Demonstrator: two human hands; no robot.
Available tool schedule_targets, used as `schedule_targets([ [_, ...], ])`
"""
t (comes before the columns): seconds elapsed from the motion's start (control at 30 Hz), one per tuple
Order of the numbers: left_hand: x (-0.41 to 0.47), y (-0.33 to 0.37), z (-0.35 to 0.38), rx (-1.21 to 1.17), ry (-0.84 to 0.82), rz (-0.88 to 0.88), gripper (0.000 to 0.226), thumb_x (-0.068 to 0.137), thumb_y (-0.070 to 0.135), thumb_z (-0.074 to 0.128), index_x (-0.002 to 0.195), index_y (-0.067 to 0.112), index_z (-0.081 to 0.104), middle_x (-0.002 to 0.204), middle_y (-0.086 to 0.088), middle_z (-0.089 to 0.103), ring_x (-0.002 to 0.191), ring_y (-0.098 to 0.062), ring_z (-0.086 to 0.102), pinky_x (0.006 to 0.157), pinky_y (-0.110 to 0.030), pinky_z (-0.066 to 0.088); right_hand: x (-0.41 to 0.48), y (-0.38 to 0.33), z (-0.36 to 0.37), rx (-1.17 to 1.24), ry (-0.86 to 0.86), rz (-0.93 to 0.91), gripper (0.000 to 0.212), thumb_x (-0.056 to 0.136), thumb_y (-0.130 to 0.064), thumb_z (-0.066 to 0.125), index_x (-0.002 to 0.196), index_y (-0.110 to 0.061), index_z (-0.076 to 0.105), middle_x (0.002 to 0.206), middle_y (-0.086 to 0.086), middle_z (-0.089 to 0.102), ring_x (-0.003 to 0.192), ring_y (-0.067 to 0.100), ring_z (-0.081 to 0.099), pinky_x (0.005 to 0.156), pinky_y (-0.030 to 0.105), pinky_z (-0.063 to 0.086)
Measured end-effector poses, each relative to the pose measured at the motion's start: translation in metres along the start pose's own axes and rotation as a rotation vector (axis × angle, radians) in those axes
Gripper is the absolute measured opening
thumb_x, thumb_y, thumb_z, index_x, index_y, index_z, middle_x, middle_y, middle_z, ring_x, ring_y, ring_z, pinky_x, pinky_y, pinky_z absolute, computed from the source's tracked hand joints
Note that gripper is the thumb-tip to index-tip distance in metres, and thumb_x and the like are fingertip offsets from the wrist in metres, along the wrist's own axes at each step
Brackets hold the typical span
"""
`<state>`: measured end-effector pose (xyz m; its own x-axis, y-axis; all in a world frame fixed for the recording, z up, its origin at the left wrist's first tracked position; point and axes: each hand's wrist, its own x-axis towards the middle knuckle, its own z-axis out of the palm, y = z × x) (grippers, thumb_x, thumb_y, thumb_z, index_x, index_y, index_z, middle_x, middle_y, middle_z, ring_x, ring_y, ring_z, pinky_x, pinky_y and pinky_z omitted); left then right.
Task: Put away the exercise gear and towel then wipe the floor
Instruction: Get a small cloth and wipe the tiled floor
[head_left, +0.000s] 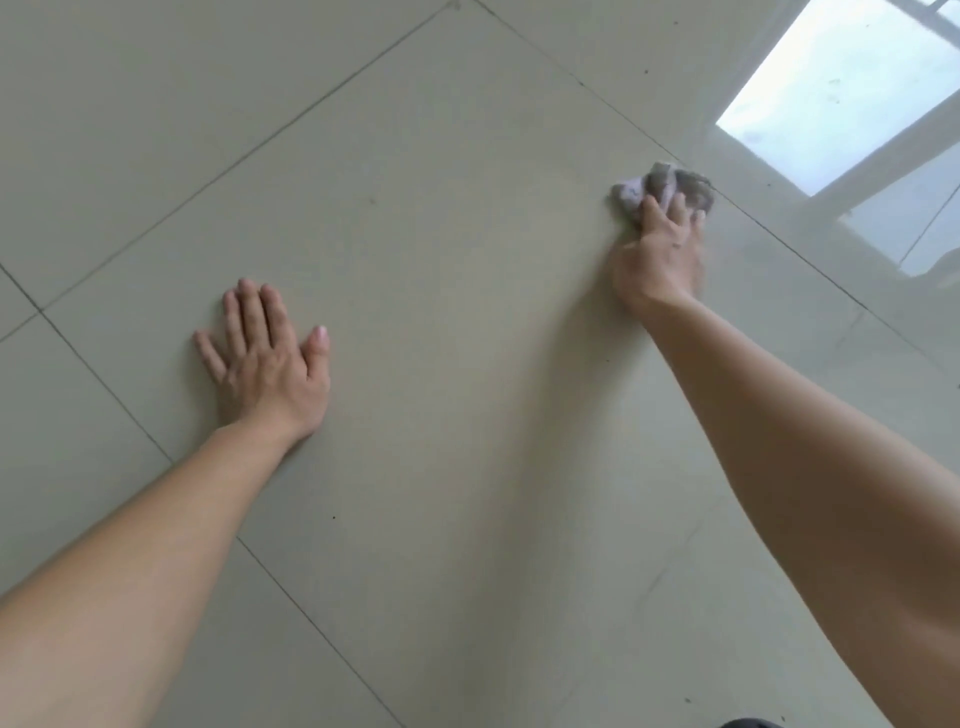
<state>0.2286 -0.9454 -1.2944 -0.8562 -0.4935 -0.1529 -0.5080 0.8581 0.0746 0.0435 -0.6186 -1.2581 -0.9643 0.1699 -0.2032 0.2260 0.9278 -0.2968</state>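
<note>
Down on the pale tiled floor (441, 249), the left hand (265, 364) lies flat, fingers straight and close together, thumb out to the side, holding nothing. It looks like a prop for the body. Across to the right hand (657, 254): its fingers curl over a crumpled grey-lilac cloth (657, 187), pressing it to the tile at a grout line. The wad bunches out ahead of the fingertips, away from the person, and the left hand is well apart from it. Further right, a window reflection (841, 93) glares off the gloss. No gear or towel in view, so I'd judge this the wiping stage, with the next stroke probably sweeping toward the tile between the hands.
</note>
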Motion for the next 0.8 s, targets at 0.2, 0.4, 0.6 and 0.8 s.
schedule_targets([
  [0.2, -0.002, 0.001, 0.000, 0.016, 0.036, 0.011, 0.078, 0.094, 0.053, 0.015, 0.155, 0.004, 0.015, 0.165, -0.012, 0.006, 0.152, -0.026, 0.003, 0.117, -0.059, 0.002, -0.086, -0.142, 0.067, -0.079, -0.241, -0.850, 0.061, 0.097, -0.013, 0.038, 0.154, -0.032, 0.033, 0.167, -0.001, 0.016, 0.154, 0.027, 0.007, 0.122, 0.032, 0.009],
  [0.4, -0.005, 0.000, -0.001, -0.001, 0.065, 0.028, 0.076, 0.095, 0.052, 0.020, 0.153, 0.003, 0.023, 0.163, -0.015, 0.014, 0.151, -0.030, 0.011, 0.116, -0.061, 0.007, -0.004, -0.099, 0.040, 0.031, -0.207, -0.820, 0.049, 0.100, -0.025, 0.047, 0.148, -0.037, 0.046, 0.163, -0.002, 0.030, 0.149, 0.022, 0.028, 0.121, 0.034, 0.022],
  [0.6, -0.006, 0.001, -0.002, 0.003, 0.072, 0.029, 0.075, 0.096, 0.052, 0.022, 0.153, 0.003, 0.024, 0.162, -0.016, 0.017, 0.150, -0.031, 0.013, 0.116, -0.061, 0.009, 0.084, -0.028, -0.009, 0.001, 0.038, 0.254, 0.069, 0.090, -0.007, 0.043, 0.155, -0.020, 0.030, 0.167, 0.008, 0.012, 0.153, 0.033, 0.007, 0.125, 0.040, 0.013],
  [0.8, -0.006, 0.001, -0.002, 0.027, 0.071, 0.031, 0.074, 0.097, 0.051, 0.022, 0.153, 0.004, 0.024, 0.163, -0.015, 0.016, 0.151, -0.030, 0.012, 0.117, -0.060, 0.008, 0.016, -0.179, 0.064, -0.057, -0.071, -0.503, 0.066, 0.092, -0.010, 0.043, 0.153, -0.033, 0.034, 0.168, 0.001, 0.012, 0.154, 0.030, 0.007, 0.124, 0.036, 0.014],
])
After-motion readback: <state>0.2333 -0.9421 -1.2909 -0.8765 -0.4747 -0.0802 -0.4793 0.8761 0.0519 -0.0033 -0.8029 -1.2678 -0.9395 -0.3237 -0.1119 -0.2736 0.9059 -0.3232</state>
